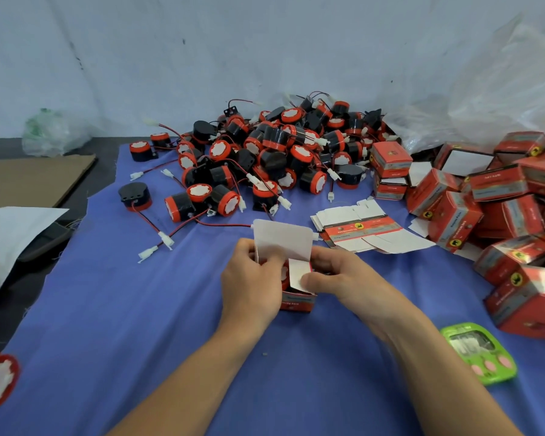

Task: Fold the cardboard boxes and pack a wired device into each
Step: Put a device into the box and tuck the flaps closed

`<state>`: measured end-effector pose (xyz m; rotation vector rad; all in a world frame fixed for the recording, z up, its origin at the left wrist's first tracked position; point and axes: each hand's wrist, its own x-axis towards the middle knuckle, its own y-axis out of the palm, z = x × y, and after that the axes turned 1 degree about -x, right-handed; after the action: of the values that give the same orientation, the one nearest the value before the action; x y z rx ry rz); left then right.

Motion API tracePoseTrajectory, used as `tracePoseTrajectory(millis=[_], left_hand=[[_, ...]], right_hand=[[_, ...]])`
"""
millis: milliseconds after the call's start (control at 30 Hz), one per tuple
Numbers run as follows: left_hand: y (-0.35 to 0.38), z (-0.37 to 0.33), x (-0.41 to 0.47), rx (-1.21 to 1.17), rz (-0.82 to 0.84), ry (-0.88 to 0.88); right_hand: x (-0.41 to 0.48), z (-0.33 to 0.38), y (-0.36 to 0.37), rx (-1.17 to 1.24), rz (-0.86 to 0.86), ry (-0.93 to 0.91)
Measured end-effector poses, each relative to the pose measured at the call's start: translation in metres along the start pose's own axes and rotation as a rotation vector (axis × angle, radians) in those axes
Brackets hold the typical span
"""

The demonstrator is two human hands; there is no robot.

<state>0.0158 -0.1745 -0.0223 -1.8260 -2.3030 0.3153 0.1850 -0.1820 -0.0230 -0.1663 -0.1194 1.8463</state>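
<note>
Closing a small red cardboard box [298,302] over its wired device, on the blue cloth [139,309] of the worktop.

The left hand [252,278] has its grip curled round the box's left wall to steady it. The right hand [337,278] grips the right wall, and its thumb presses the white side flap [296,272] inward, probably so the lid flap [282,239], upright at the box's far edge, can tuck over it. A red-and-white device [284,273] seems already seated inside the box. Beyond the box lies the pile of loose devices [265,152]. The flat box blanks [359,229] are just right of the box and the finished boxes [501,209] further right, all within easy reach.
</note>
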Motion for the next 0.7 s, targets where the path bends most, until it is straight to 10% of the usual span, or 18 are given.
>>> tracePoseTrajectory(millis=[200, 700], left_hand=[[-0.028, -0.007, 0.019, -0.322, 0.741, -0.014], [-0.032, 0.01, 0.028, -0.225, 0.671, 0.07]], right_hand=[[0.001, -0.001, 0.006, 0.181, -0.317, 0.007], [0.002, 0.0, 0.008, -0.133, -0.451, 0.036]])
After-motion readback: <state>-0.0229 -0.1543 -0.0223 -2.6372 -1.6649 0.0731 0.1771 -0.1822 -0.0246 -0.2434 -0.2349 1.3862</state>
